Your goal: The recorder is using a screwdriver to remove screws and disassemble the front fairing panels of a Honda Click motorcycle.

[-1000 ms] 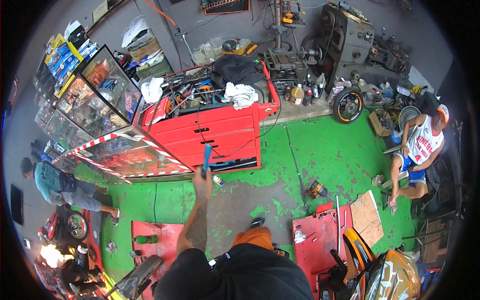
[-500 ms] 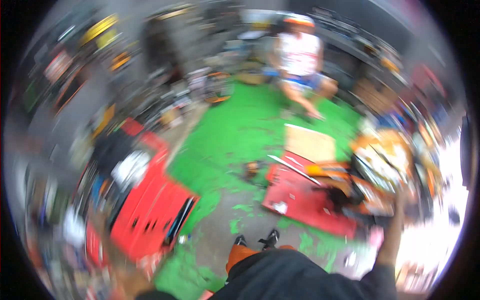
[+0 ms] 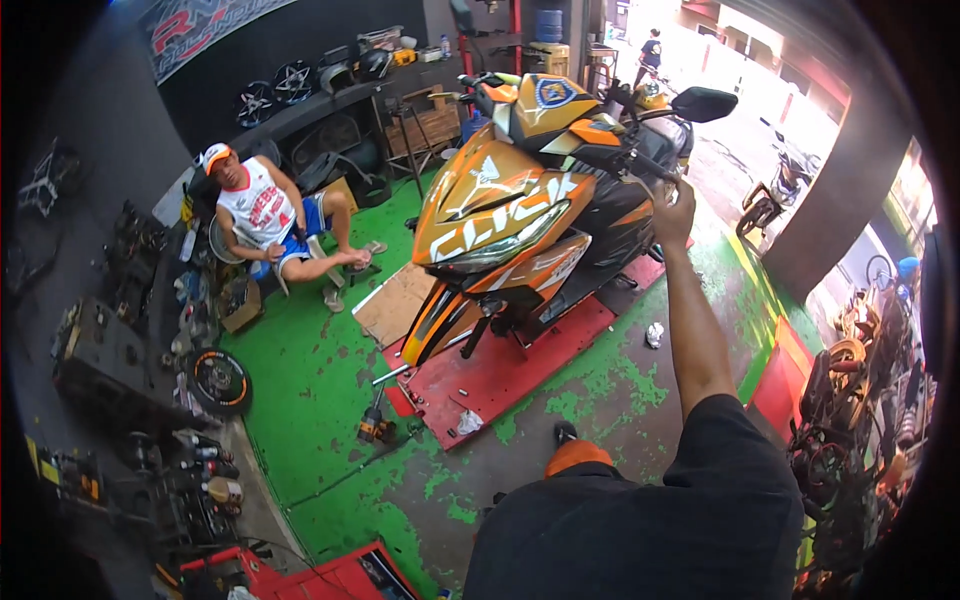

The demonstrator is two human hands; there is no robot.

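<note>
An orange and black scooter (image 3: 500, 215) with a front panel marked in white stands upright on a red lift platform (image 3: 520, 370). My right arm reaches forward to it. My right hand (image 3: 674, 212) is closed around the end of the near handlebar grip (image 3: 652, 170), below the black mirror (image 3: 704, 104). The fingertips are partly hidden, so I cannot tell whether they also touch the lever. My left hand is out of view.
A person (image 3: 262, 215) sits at the left. A power tool (image 3: 376, 426) and a loose wheel (image 3: 218, 381) are on the green floor. A red cabinet (image 3: 350, 578) stands at the lower left, motorcycle parts (image 3: 850, 420) at the right, and a pillar (image 3: 835, 190) behind.
My view has swung to the right, so the scooter is now near the middle. My left hand, blurred near the red cabinet before, has left the view. My right hand now grips the handlebar.
</note>
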